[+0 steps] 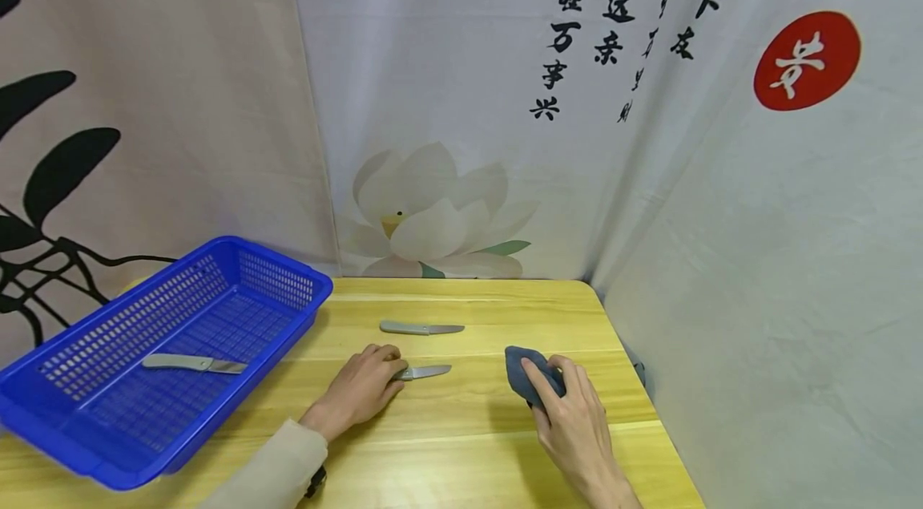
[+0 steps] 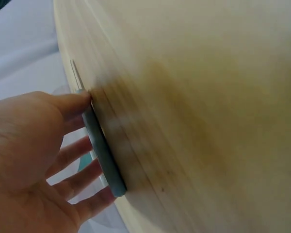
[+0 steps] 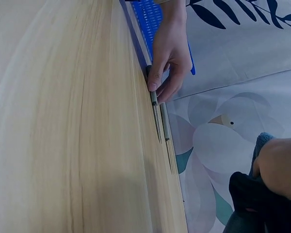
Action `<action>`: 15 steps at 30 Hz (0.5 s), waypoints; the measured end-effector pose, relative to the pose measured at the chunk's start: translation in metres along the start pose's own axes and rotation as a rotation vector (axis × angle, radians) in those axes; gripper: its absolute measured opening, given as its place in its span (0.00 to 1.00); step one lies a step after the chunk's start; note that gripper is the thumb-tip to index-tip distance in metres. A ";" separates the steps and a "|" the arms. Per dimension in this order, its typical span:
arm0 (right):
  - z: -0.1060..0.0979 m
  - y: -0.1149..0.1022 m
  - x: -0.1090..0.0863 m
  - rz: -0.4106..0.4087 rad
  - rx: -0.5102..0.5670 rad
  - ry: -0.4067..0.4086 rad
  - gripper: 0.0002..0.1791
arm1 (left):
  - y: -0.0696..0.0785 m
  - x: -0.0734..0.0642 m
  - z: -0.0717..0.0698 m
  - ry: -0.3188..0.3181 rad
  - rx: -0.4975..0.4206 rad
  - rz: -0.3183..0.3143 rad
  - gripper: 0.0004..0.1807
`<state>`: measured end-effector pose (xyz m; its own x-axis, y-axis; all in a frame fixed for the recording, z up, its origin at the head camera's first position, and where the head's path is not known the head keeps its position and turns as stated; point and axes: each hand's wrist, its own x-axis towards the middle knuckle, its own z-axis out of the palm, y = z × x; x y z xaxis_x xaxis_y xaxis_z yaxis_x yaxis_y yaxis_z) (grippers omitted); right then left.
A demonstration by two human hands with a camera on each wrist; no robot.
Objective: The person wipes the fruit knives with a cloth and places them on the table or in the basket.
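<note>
My left hand grips a small knife by its grey-green handle, low at the wooden table. The thumb lies on one side of the handle and the fingers on the other. In the head view its blade points right. A second knife lies just beyond, also pointing right; the right wrist view shows this farther knife close beside the gripped one. My right hand holds a bunched blue-grey cloth at the right side of the table, apart from both knives.
A blue plastic basket with mesh sides stands at the left, holding another knife. The wooden table meets printed fabric at the back, and a fabric wall stands along the right edge.
</note>
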<state>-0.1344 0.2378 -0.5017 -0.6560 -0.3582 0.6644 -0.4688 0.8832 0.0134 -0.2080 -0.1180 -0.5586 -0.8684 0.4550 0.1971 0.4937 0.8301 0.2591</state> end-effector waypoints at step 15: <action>0.000 -0.006 0.004 -0.028 0.014 0.000 0.45 | 0.005 -0.021 -0.004 0.133 0.115 0.019 0.10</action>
<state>-0.1346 0.2313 -0.4993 -0.6421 -0.3829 0.6641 -0.4956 0.8683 0.0214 -0.1872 -0.1252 -0.5577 -0.8413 0.4308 0.3265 0.4952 0.8564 0.1460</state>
